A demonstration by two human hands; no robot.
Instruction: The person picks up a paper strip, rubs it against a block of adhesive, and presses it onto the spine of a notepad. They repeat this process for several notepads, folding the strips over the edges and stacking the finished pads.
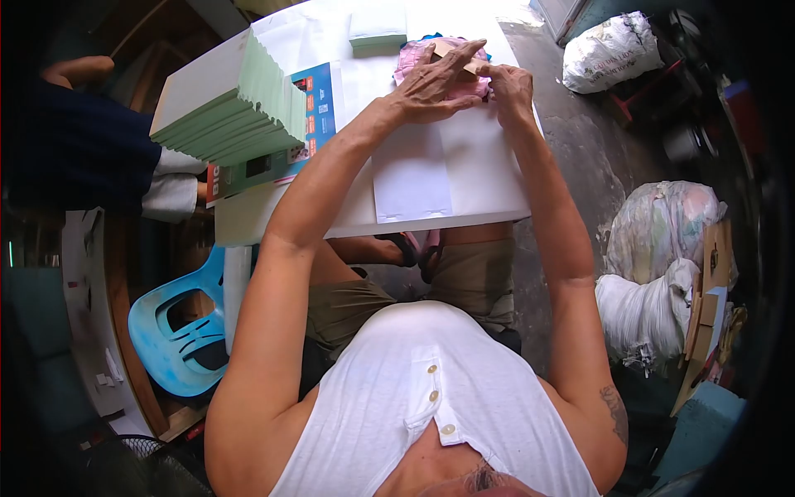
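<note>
My left hand (435, 83) lies with its fingers stretched out over a flat tan piece (469, 64) that looks like card or wood. Beneath that piece is a bundle of pink cloth (412, 56), with some blue cloth showing behind it. My right hand (507, 88) is closed, its fingertips curled at the right end of the tan piece; what they pinch is hidden. Nearer to me, a white sheet or pad of paper (411, 178) lies below my wrists. A tall stack of pale green paper pads (224, 108) stands to the left.
A smaller green-edged paper stack (378, 29) is at the white table's (489, 186) far side. A printed poster (319, 95) lies under the tall stack. A blue chair (178, 331) stands left, near another person (83, 149). Sacks (613, 54) and plastic bags (662, 228) sit right.
</note>
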